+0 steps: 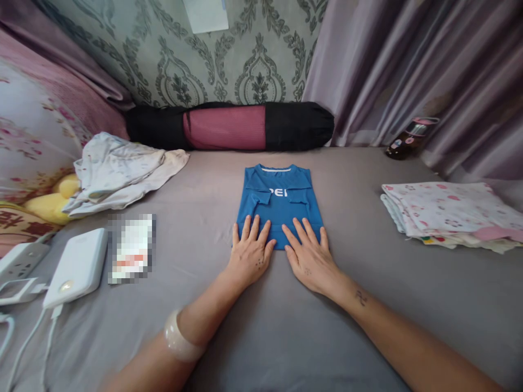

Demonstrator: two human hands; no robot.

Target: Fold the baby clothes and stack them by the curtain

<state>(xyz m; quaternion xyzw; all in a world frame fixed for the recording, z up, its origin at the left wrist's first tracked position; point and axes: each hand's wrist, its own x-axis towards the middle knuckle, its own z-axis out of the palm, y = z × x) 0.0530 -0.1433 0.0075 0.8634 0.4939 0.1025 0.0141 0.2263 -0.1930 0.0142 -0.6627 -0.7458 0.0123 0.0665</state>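
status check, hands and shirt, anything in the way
Left hand, right hand open, palms down, near end of blue shirt. Shirt folded, sleeves across front. Only hands on top; folded cloths apart, right side.

Here we go: L hand and R hand, both palm-down, fingertips on the lower part of a folded blue shirt, sleeves across its front! Grey sheet underneath. Blk-and-pink roll at the back, crumpled cloths off L, folded cloths off R, bottle behind those, white power bank near L w/ cable plugged in.
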